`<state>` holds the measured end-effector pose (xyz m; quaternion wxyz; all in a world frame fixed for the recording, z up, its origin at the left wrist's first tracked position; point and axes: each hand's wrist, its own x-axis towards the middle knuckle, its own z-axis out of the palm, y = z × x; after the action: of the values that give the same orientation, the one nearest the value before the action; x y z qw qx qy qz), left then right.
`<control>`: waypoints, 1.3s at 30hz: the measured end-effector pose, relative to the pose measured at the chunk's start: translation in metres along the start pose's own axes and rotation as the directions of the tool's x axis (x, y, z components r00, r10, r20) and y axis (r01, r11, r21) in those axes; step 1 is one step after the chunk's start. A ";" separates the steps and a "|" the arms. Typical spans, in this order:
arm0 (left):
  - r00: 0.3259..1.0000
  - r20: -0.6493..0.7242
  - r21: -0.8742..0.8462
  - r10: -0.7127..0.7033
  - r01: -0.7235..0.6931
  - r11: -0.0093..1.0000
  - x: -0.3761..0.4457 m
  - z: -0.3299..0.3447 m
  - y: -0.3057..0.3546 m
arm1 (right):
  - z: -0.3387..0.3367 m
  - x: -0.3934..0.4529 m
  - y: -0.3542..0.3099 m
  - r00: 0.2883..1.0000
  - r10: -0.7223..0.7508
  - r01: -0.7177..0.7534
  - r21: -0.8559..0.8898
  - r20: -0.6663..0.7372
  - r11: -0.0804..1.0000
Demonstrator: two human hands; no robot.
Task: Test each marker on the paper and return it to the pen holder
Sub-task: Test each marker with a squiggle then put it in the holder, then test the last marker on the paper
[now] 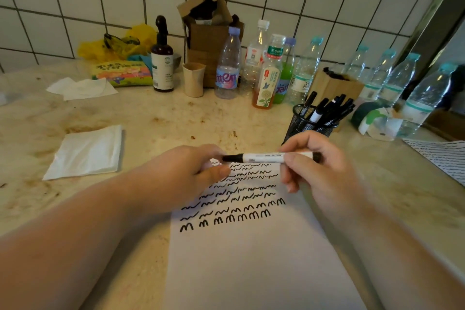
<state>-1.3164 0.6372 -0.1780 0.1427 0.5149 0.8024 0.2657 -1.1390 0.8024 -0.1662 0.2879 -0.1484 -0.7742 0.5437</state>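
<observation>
Rows of black squiggles already fill the upper half of the white paper sheet [251,259] at the worktop's near edge. Over it, the right hand [319,168] grips a white-barrelled black marker [271,157] level, while the left hand [191,171] pinches its cap end. More markers wait in the black mesh pen holder [305,122] just behind, so I'd judge testing well underway.

both hands [186,171] [319,168] raised together, fingers [289,158] curled, pinching

The paper [251,259] is cut off at six o'clock, and its upper squiggles are covered by both hands. The cap end of the marker [271,157] is hidden inside the left hand [191,171]. Bottle labels at twelve o'clock are blurred beyond reading.
</observation>
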 end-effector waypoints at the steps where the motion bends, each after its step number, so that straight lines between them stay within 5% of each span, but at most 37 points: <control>1: 1.000 0.005 0.003 -0.005 0.005 1.000 -0.001 0.000 -0.001 | -0.003 0.001 -0.008 0.995 -0.037 0.031 -0.063 -0.091 0.998; 6: 1.000 0.023 0.075 0.013 -0.015 0.997 -0.002 0.001 -0.004 | -0.033 0.013 -0.039 0.894 -0.196 0.040 -0.365 -0.403 0.930; 13: 0.999 0.031 0.039 0.030 -0.031 0.999 -0.003 0.001 -0.006 | -0.053 0.042 -0.049 0.915 -0.165 -0.142 -0.677 -0.367 0.722; 28: 0.999 0.036 0.044 0.005 -0.007 0.999 -0.001 0.002 -0.006 | -0.052 0.091 -0.044 0.944 -0.100 -0.209 -0.805 -0.314 0.555; 31: 0.999 0.036 0.049 -0.001 -0.001 0.999 -0.002 0.002 -0.006 | -0.054 0.082 -0.040 0.927 -0.179 -0.162 -0.784 -0.329 0.600; 34: 0.999 0.036 0.052 0.003 -0.005 0.999 -0.001 0.003 -0.007 | -0.058 0.069 -0.024 0.831 -0.245 -0.141 -0.616 -0.499 0.775; 37: 0.999 0.033 0.057 0.000 -0.002 0.998 0.001 0.003 -0.008 | -0.065 0.066 0.007 0.783 0.005 -0.317 -0.393 -0.622 0.863; 39: 0.999 0.033 0.056 -0.001 -0.001 0.998 0.002 0.002 -0.009 | -0.062 0.069 0.023 0.778 0.267 -0.441 -0.191 -0.569 0.877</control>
<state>-1.3226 0.6364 -0.1850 0.1412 0.5230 0.8072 0.2347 -1.1575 0.8953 -0.1527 0.3520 -0.4799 -0.6989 0.3967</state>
